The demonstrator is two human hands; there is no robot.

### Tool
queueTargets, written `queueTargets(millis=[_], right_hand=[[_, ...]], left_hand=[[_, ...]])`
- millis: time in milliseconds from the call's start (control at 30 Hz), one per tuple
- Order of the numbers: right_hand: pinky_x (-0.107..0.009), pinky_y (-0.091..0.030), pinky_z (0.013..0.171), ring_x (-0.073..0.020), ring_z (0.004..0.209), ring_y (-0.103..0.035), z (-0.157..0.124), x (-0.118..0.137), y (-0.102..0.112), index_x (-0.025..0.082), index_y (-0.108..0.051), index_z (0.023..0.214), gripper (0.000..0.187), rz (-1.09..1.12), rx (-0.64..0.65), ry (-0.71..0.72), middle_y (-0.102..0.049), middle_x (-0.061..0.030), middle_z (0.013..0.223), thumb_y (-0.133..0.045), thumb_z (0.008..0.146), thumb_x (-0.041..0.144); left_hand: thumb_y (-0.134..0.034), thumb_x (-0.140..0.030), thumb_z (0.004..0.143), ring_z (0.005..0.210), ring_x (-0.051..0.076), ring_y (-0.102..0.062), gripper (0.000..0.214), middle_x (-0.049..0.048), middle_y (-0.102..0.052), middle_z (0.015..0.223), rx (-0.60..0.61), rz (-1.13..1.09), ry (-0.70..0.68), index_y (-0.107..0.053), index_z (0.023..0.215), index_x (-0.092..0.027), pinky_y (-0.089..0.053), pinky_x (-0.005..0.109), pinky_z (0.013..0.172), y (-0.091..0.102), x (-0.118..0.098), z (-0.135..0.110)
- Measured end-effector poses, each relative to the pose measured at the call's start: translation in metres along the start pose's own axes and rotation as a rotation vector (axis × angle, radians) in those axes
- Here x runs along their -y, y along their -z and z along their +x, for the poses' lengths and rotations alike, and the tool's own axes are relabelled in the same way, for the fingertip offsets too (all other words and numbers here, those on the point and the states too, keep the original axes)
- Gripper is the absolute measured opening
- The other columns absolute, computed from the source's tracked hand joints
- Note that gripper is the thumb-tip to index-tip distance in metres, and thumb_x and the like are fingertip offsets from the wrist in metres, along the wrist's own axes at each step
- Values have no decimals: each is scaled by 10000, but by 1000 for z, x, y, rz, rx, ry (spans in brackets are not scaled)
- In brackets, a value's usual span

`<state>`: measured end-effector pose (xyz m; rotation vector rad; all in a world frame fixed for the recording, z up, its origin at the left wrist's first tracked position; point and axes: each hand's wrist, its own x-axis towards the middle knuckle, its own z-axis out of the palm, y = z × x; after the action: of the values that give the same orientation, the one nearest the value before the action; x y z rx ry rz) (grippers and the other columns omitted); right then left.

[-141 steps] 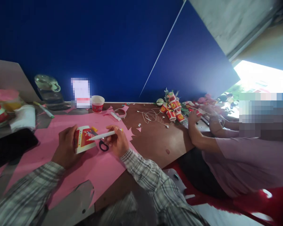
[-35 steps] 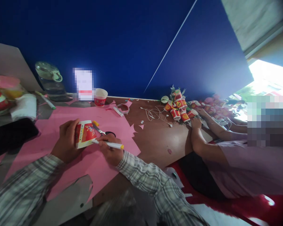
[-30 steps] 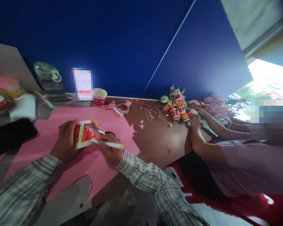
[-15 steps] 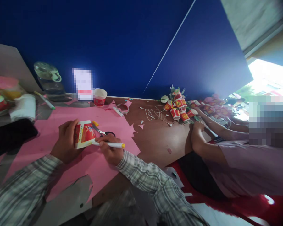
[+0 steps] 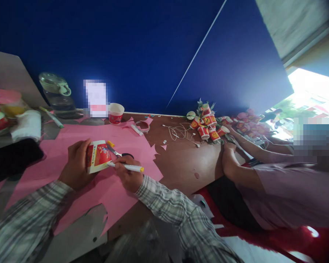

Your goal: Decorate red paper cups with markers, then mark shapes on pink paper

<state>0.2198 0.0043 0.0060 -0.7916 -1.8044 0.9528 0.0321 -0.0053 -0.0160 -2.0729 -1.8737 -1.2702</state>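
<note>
My left hand (image 5: 78,164) is closed round a red and white paper cup (image 5: 99,155), which is tipped on its side above the pink paper (image 5: 120,215). Between the fingers of my right hand (image 5: 129,173) is a white marker pen (image 5: 133,167) with a yellow end. Its tip meets the cup's lower right edge. Just behind the pen lie scissors (image 5: 128,155), partly hidden by my right hand, with a yellow pen cap (image 5: 110,144) near their blades.
Behind the paper stand another paper cup (image 5: 116,113), a lit screen (image 5: 97,98) and a water bottle (image 5: 57,96). A dark phone (image 5: 15,159) lies left. White earphones (image 5: 179,132) and a stack of red cups (image 5: 207,124) are farther right, beside a co-worker's arms (image 5: 231,162).
My right hand and the marker have shifted very slightly left along the cup's edge. The cup and my left hand hold almost still.
</note>
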Motion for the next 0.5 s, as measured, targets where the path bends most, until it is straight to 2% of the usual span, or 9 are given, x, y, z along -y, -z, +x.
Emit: queueTargets(millis=[333,500], right_hand=[[-262,-497,622,-156,703,-615,1,8,1,121,-605,844,185,69,1,30,-674,-117,859,-469,843,247],[-244,-464,568,-137,618,-573,0,0,0,128,-613,866,206,109,-26,-46,-640,-77,743,-477,851,282]], left_hand=[[-454,-639,528,1092,297,-338,957,214,-388,1173,17,2,13,-229,1277,-87,-282,545,952,-2,6,-1],[-429,-671,527,1112,290,-324,985,220,-365,1196,12,-14,36,-224,1280,-69,-286,510,967,1,-1,0]])
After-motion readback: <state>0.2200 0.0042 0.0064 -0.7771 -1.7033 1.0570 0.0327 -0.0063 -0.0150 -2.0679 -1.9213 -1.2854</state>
